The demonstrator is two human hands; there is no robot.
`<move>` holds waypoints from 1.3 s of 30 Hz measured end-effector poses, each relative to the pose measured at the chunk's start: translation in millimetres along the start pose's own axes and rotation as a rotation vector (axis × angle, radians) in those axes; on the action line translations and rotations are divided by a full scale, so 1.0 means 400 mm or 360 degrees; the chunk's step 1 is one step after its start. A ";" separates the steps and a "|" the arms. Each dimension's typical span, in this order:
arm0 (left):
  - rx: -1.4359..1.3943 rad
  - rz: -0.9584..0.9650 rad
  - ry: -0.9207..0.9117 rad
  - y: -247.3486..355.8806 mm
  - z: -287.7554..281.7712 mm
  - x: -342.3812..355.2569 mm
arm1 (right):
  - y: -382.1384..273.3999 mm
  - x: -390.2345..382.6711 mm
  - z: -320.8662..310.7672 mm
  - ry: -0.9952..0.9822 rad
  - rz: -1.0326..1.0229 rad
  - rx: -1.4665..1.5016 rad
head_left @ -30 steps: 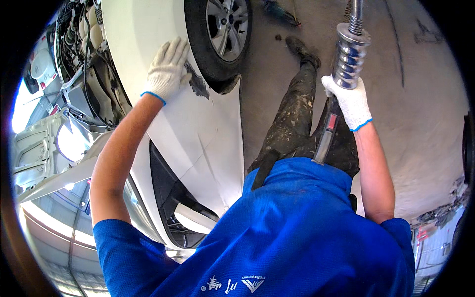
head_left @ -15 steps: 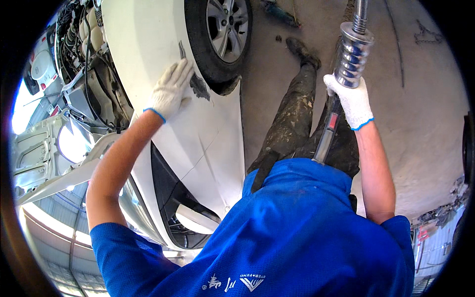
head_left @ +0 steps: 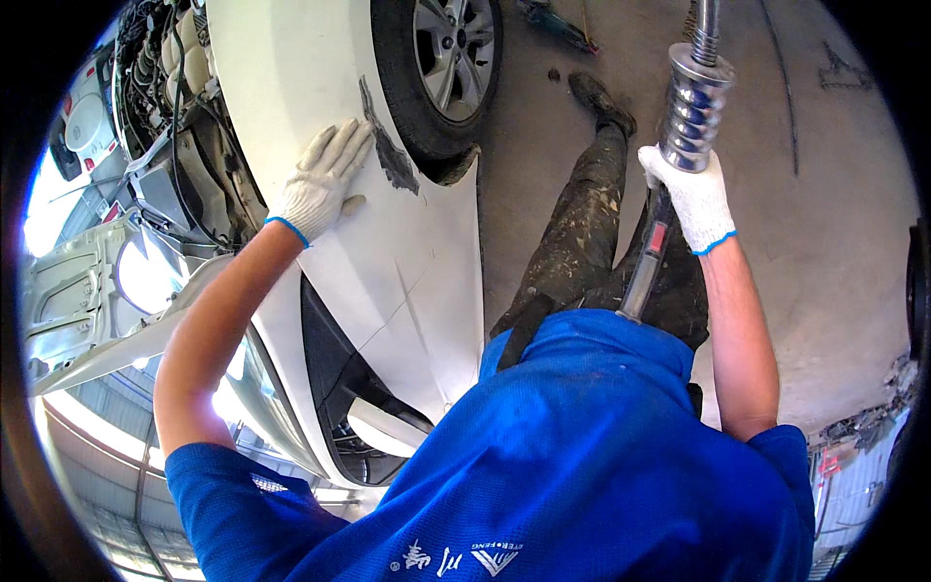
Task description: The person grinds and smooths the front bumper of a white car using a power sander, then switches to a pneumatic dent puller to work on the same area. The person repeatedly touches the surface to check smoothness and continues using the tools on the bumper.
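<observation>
My left hand (head_left: 330, 175), in a white knit glove with a blue cuff, lies flat with fingers spread on the white car fender (head_left: 281, 97). Just beside its fingertips, along the wheel arch, runs a dark grey scraped patch (head_left: 396, 163) where the paint is gone. My right hand (head_left: 690, 189), gloved the same way, is wrapped round a slide hammer (head_left: 693, 112), just below its ribbed chrome weight. The tool's shaft rises past the upper edge of the view, and its black and clear handle end (head_left: 638, 281) reaches down to my waist.
The car's wheel (head_left: 451, 58) stands beside the fender. On the left the engine bay (head_left: 179, 126) lies exposed, with the raised hood (head_left: 68, 301) near it. A green power tool (head_left: 558, 24) rests on the concrete floor, and a dark cable (head_left: 781, 87) runs along it.
My left hand has slid slightly left on the fender, uncovering more of the scraped patch. The right hand keeps its grip on the slide hammer. The view has shifted a little.
</observation>
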State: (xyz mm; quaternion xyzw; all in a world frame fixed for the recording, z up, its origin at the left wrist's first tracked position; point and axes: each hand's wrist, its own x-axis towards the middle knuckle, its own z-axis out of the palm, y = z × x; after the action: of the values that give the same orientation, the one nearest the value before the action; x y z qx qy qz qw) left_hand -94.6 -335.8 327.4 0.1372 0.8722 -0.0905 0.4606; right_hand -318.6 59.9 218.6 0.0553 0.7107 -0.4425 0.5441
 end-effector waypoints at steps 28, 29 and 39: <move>-0.0038 -0.0057 -0.0072 0.018 0.030 0.046 | 0.004 -0.015 -0.045 -0.0052 -0.0004 0.0043; -0.0053 -0.0070 -0.0033 0.017 0.039 0.069 | 0.006 -0.017 -0.055 -0.0046 0.0013 0.0012; 0.0040 -0.0247 -0.0264 0.068 0.076 -0.057 | 0.004 -0.019 -0.083 -0.0035 -0.0020 0.0102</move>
State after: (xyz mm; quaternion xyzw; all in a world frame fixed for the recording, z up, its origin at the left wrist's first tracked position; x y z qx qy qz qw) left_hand -49.8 -322.2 328.4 0.0672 0.8378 -0.1480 0.5212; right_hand -338.7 86.8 224.3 0.0635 0.6906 -0.4689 0.5470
